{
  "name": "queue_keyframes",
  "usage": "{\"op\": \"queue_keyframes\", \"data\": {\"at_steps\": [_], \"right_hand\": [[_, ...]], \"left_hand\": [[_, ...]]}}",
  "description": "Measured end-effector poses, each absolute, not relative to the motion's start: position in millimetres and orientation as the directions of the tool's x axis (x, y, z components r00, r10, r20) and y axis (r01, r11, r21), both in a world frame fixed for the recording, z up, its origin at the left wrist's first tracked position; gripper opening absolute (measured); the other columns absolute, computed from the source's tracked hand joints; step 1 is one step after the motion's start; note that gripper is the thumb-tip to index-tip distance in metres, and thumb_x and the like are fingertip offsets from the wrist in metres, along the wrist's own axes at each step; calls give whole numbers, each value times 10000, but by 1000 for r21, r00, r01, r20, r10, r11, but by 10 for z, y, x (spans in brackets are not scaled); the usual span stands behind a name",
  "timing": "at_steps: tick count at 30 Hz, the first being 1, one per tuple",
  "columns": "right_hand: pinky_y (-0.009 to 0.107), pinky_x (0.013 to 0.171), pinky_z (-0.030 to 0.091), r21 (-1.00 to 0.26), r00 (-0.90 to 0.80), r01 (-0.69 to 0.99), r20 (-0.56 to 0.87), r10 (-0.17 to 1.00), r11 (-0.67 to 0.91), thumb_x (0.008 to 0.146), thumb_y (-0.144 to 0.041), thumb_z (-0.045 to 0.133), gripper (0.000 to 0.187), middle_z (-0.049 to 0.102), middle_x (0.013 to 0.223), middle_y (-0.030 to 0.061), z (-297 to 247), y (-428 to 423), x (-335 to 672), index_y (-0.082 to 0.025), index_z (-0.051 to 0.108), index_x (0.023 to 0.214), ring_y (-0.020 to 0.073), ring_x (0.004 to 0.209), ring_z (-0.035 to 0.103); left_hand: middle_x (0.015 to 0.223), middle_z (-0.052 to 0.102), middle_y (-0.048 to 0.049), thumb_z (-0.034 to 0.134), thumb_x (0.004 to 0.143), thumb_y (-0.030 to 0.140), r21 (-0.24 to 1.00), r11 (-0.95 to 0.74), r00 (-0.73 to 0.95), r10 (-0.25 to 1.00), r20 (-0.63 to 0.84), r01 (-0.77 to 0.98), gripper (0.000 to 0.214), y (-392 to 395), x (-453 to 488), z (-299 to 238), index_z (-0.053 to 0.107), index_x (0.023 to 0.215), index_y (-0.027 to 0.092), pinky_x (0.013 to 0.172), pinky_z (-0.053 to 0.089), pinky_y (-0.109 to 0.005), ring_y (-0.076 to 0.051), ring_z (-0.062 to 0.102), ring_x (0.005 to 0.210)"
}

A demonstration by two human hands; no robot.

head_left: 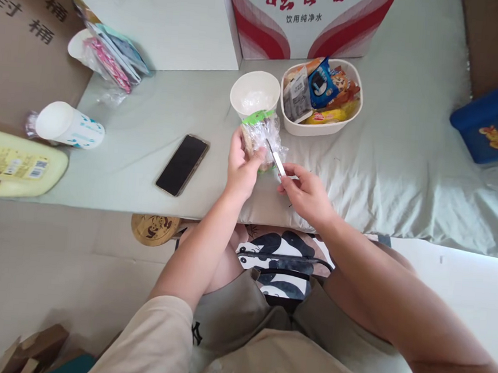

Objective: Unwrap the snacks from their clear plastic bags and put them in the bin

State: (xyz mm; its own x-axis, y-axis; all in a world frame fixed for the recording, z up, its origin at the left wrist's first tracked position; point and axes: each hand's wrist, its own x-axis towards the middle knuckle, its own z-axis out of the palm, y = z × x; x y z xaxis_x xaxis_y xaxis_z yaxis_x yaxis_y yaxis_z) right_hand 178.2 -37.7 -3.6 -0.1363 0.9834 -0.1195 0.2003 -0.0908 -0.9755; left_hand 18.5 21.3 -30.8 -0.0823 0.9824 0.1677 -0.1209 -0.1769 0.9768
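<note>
Near the middle of the cloth-covered surface, my left hand [244, 166] is closed around a clear plastic snack packet [259, 131] with green ends. What is inside the packet is hard to make out. My right hand [306, 194] pinches a slim silver tool [278, 161] with a thin dark tip, perhaps a small knife. That tip lies against or just over the packet's right side; I cannot tell whether it pierces the plastic. Just beyond the packet stands a white round bowl [255, 92] with crumpled clear plastic in it. Beside it, a white basket [322, 129] holds several wrapped snacks.
A black phone [182, 165] lies left of my hands. Further left are a paper cup [70, 125] on its side, a yellow jug [20, 164] and some packets [112, 63]. Large boxes, including a red-and-white carton [305, 24], stand behind. At right is a blue case [495, 122].
</note>
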Motion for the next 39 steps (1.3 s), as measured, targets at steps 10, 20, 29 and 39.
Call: {"op": "queue_keyframes", "data": {"at_steps": [10, 20, 29, 39], "right_hand": [[344, 639, 574, -915, -144, 403, -98, 985, -32, 896, -316, 530, 305, 754, 916, 62, -32, -317, 1922, -199, 719, 1104, 193, 662, 687], [622, 949, 481, -437, 91, 897, 316, 944, 60, 837, -185, 544, 290, 726, 1063, 171, -222, -29, 2394, -201, 750, 1041, 407, 1072, 637], [502, 995, 527, -593, -289, 655, 376, 880, 469, 798, -214, 520, 457, 738, 1189, 135, -262, -56, 2100, -195, 657, 1233, 337, 1125, 664], [465, 948, 519, -606, -389, 570, 395, 832, 554, 866, -313, 551, 206, 737, 1112, 125, -160, -30, 1864, -225, 680, 1001, 302, 1031, 673]], "left_hand": [[1358, 684, -17, 596, 886, 749, 985, -173, -99, 980, 170, -18, 602, 299, -289, -136, 520, 1387, 423, 1135, 500, -511, -290, 498, 1461], [1340, 628, -60, 851, 697, 619, 980, -66, 187, 977, 102, -190, 876, 6, 206, -177, 438, 1433, 383, 1028, 514, -434, -302, 638, 1245], [1067, 631, 4, 853, 725, 384, 977, -25, -57, 998, 13, -210, 590, 114, 106, -237, 435, 1134, 306, 894, 544, -336, -192, 677, 1010], [1256, 689, -78, 921, 667, 379, 942, -167, -39, 982, 186, 292, 594, 186, -467, -163, 606, 1156, 254, 1173, 421, -436, -281, 613, 1294]]}}
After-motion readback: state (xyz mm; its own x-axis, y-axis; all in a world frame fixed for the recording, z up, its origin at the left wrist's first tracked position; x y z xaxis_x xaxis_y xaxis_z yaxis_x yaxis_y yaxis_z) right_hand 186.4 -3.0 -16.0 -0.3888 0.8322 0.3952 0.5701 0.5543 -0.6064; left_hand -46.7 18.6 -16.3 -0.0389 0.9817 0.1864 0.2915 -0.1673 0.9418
